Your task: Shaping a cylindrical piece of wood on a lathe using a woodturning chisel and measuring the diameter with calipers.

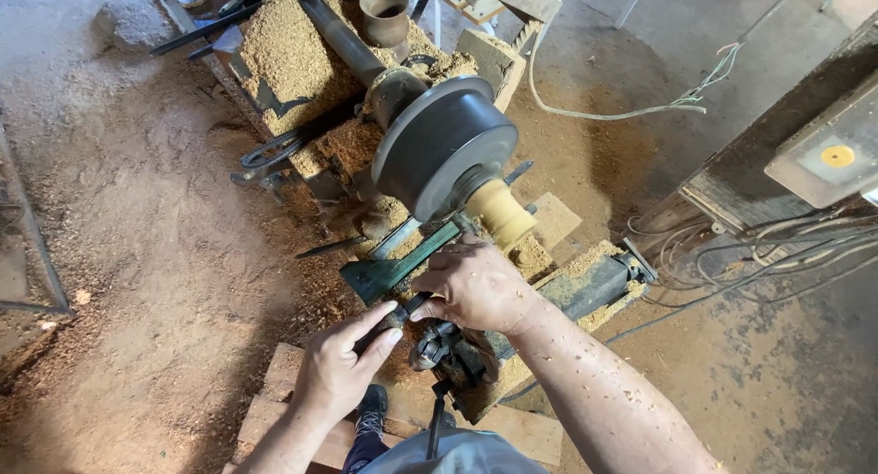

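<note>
- Both forearms reach up from the bottom edge, flecked with wood chips; the right hand (474, 286) lies further forward than the left hand (340, 369).
- Left hand closes thumb and fingers narrowly around the dark handle end of a turning tool (395, 318), gripping it from below.
- Right hand is curled knuckles-up over the front part of the same tool, pressing it down where it crosses the green tool rest (393, 271); its fingers hide the tool's tip, so I cannot tell whether the tip touches the wood.
- Long axis of the tool runs from the left hand at lower left up and right toward the pale wooden workpiece (499, 213), which sits just beyond the right hand's knuckles.
- That workpiece is a short rounded cylinder, mounted on the face of a large dark lathe chuck (445, 149); its axis points down-right, roughly across the tool's line.
- Sawdust (291, 53) is heaped over the lathe bed behind the disc, and a brown cup (385, 15) stands near the top edge.
- Loose cables (732, 254) trail across the floor at right.
</note>
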